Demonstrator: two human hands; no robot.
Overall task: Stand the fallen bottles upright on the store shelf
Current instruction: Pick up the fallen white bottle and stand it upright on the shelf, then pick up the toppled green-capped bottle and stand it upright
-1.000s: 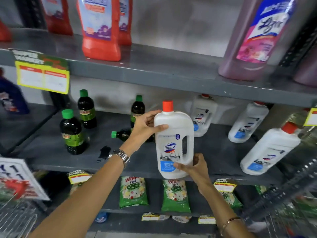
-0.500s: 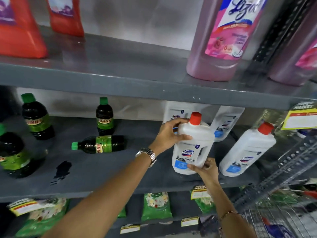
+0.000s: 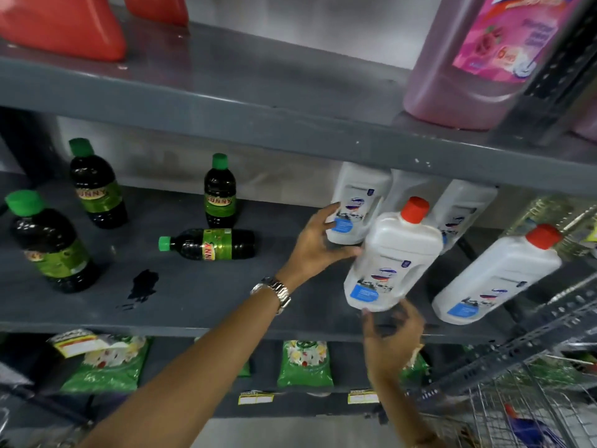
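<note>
Leftmost on the grey middle shelf, 3 dark green-capped bottles are seen standing, and a 4th, the fallen dark bottle, is seen lying on its side with its cap pointing left, just in front of the rear standing one. It is judged to be light, rigid plastic with a smooth, possibly slippery label; it would best be taken around the labelled middle and tipped up onto its base. A dark stain is seen on the shelf in front of it.

Further right, the left hand is spread open, its thumb laid against the side of the white bottle with the red cap and its fingertips touching a white bottle behind; nothing is clasped by it. That white bottle rests on the shelf, apparently upright, though the wide lens makes it look tilted. It is judged to be fairly heavy if full, stiff-walled and smooth, best held at the shoulder and base.

Below it, the right hand is loosely open under the bottle's base, fingertips near or just touching it; firm contact cannot be told through the blur. Another white bottle is seen standing to the right.
</note>
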